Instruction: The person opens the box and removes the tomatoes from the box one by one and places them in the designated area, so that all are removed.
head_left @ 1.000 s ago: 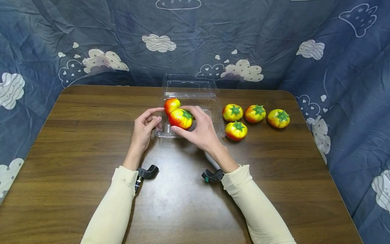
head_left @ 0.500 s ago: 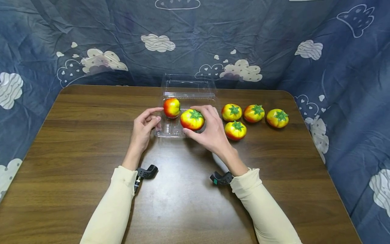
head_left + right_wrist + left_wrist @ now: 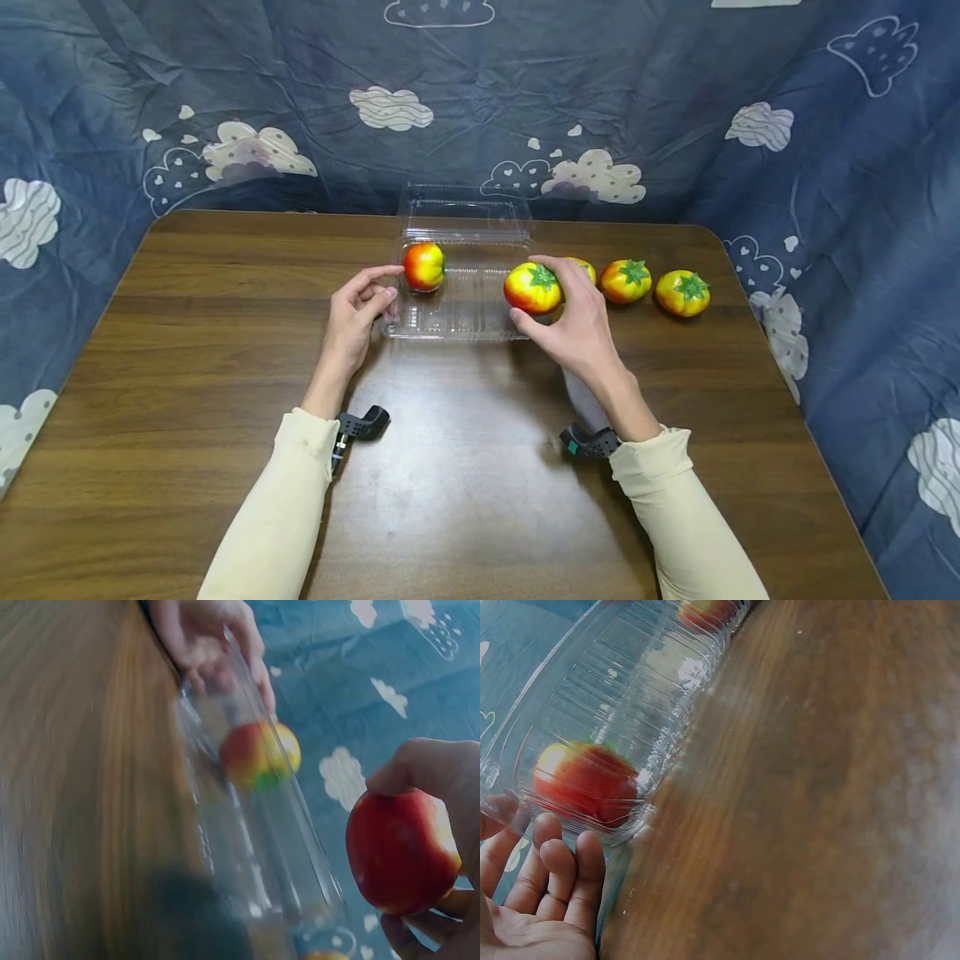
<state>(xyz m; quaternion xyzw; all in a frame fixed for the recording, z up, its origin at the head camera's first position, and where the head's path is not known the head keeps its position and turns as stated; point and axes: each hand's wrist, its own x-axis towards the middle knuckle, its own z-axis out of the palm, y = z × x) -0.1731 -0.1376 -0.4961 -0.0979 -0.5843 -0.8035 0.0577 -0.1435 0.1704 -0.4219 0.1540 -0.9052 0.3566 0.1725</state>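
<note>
My right hand [image 3: 573, 317] grips a red-and-yellow tomato [image 3: 531, 288] with a green leafy top, thumb and fingers on opposite sides. It is held over the right end of a clear plastic clamshell container [image 3: 472, 321]. My left hand [image 3: 356, 308] holds the container's left rim, its fingertips right at the edge. Inside, at the left end, lies another tomato [image 3: 423, 267], tipped on its side. The left wrist view shows this tomato [image 3: 585, 784] through the plastic, close to the left fingers. In the right wrist view, the held tomato [image 3: 403, 851] shows its smooth red side.
The container's lid [image 3: 467, 204] stands open at the back, near the cloud-patterned blue curtain [image 3: 465, 67]. Right of the container are a tomato [image 3: 626, 281], a farther-right tomato [image 3: 682, 293] and one partly behind my right hand. All rest on the wooden table [image 3: 225, 333].
My right hand has carried its tomato rightward, from beside the other tomato to the container's right end. Its arm now hides the nearest loose tomato. The left hand has stayed in place.
</note>
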